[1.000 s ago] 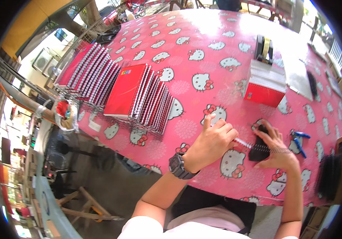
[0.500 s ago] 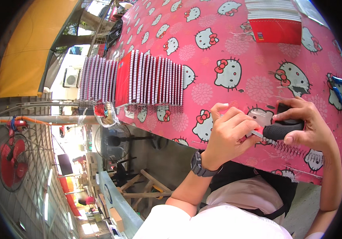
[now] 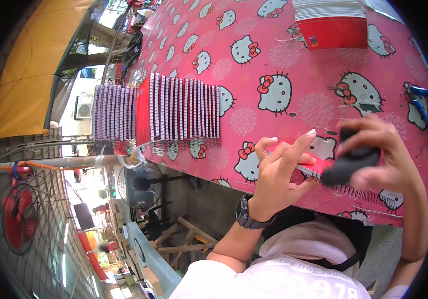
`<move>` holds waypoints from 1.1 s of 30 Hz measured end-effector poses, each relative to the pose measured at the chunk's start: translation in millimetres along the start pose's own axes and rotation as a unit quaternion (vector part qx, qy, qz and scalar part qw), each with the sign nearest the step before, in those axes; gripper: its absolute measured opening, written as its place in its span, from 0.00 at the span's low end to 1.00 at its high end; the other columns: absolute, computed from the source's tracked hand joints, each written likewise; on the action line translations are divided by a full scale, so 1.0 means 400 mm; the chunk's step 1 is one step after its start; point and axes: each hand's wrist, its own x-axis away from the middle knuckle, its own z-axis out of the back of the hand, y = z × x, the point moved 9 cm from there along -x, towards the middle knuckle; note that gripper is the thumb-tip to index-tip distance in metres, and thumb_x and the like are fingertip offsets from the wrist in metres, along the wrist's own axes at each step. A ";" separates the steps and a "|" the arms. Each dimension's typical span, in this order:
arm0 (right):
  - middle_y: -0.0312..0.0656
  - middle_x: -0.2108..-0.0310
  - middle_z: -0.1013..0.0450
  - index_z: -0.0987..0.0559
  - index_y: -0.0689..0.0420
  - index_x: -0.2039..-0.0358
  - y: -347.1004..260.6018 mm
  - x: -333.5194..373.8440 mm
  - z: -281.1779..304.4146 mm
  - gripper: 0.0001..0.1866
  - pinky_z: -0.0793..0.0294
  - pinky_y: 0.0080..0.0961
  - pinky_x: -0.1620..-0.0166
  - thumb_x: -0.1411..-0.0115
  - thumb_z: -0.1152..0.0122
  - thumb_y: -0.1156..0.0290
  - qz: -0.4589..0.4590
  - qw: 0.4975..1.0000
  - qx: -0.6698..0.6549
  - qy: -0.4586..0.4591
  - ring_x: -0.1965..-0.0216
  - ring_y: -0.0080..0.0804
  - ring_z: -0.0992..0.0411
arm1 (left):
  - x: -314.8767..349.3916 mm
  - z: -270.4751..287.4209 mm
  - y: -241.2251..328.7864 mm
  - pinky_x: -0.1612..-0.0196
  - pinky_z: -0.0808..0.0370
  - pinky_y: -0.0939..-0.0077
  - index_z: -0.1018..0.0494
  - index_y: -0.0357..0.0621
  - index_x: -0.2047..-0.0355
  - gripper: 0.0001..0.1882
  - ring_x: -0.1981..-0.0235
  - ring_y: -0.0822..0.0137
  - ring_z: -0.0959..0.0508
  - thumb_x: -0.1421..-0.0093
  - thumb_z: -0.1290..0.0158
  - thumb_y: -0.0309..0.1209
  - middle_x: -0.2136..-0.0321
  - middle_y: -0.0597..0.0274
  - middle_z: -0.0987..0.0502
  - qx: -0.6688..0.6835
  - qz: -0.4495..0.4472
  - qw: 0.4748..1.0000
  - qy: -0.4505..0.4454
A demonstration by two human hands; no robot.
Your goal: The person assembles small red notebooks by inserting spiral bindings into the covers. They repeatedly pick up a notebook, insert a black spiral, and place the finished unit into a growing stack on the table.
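My left hand [image 3: 282, 174] pinches a small red notebook [image 3: 311, 168] with white page edges, its fingers partly raised above the cover. A dark wire spiral [image 3: 361, 193] runs along the notebook's near edge and sticks out to the right over the pink table. My right hand [image 3: 381, 149], smeared by motion, is wrapped round a black padded thing [image 3: 351, 164] of a kind I cannot make out. This black thing sits against the notebook's right end, above the spiral. Part of the notebook is hidden behind my left fingers and the black thing.
Rows of spiral notebooks [image 3: 184, 109] stand at the table's left edge. A stack of red-covered notebooks [image 3: 331, 34] lies at the far right. Blue-handled pliers [image 3: 422, 107] rest near the right rim. The patterned pink tablecloth [image 3: 273, 127] covers the table; a fan [image 3: 139, 184] stands left below it.
My left fingers have lifted and straightened off the notebook's cover. My right hand and the black thing have become blurred with motion. The whole view has shifted slightly.
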 end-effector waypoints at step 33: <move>0.43 0.73 0.26 0.19 0.64 0.69 -0.018 -0.005 -0.032 0.26 0.32 0.28 0.63 0.50 0.34 0.48 0.009 0.985 -0.174 -0.008 0.66 0.30 0.30 | 0.061 -0.124 -0.138 0.46 0.32 0.72 0.32 0.42 0.52 0.16 0.55 0.70 0.27 0.40 0.44 0.25 0.62 0.62 0.24 0.556 0.197 0.807 0.029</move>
